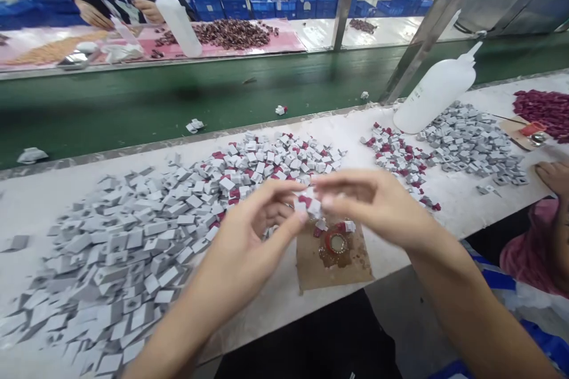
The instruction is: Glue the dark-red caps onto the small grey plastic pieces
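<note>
White table (353, 157) under grey pieces (128, 254)

right hand (377, 204): blurry | gray and red bit (306, 206): partly behind fingers | gray pile (133, 243): cut off at left | big bottle (438, 95): writing too tiny | purple pile (544, 111): cut off at right

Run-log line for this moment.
left hand: holding grey-and-red piece | right hand: at piece, contact blurred | cardboard: under round cap | grey pieces: heaped, left
</note>
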The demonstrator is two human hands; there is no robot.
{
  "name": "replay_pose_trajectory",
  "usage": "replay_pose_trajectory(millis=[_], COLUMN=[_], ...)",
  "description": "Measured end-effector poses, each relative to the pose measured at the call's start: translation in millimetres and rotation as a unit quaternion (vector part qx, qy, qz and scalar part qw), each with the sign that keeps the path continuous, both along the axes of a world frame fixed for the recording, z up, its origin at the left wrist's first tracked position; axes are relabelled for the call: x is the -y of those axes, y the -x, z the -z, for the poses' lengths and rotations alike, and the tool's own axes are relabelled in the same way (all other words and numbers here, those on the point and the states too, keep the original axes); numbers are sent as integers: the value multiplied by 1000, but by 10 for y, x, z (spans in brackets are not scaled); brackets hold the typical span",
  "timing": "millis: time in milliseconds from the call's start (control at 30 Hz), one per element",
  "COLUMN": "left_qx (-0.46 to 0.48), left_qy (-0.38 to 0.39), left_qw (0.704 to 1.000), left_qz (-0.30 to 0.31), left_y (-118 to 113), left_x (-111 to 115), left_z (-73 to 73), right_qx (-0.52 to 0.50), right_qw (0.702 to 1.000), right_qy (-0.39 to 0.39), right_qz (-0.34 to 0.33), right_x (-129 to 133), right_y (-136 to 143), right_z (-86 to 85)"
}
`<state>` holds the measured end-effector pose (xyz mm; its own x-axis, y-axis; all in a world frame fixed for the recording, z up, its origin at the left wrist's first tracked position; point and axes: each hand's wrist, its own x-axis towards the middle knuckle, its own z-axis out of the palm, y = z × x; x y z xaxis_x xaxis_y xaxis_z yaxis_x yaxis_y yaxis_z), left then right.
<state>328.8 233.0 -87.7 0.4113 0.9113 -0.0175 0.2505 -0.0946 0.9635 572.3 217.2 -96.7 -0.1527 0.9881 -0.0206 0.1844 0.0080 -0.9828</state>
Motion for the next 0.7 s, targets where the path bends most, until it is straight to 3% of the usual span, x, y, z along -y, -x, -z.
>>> replay_pose_trajectory(millis=[67,133,233,333,400,500,600,700], left_qx=[-63,-120,-174,-232,-265,-294,-308,-309], left_qy=[-47,-89,-114,-86,-60,-21,35,78], left_qw=[995,981,959,944,935,931,934,938], left_qz=[-60,-124,-190,-219,-228,-217,-178,-136], left_y=[74,102,46,-88,-206,-453,-800,-1144], left_x=[-271,-606,-1180,-1755,-2106,-2550,-2849,-2981], left_z=[-115,-196,-228,-156,-66,99,257,348], right_qx=[147,298,330,317,299,245,154,64], right_qw=[987,948,938,944,951,967,984,992], right_qy=[-58,-93,-96,-87,-72,-54,-45,-33], right_qz=[40,66,42,9,3,36,78,101], right_x=[-655,-1349,-2208,-2698,-2848,-2867,-2625,-2148], right_y=[42,180,473,644,611,368,0,-358], right_z=[-24,36,223,387,436,419,349,285])
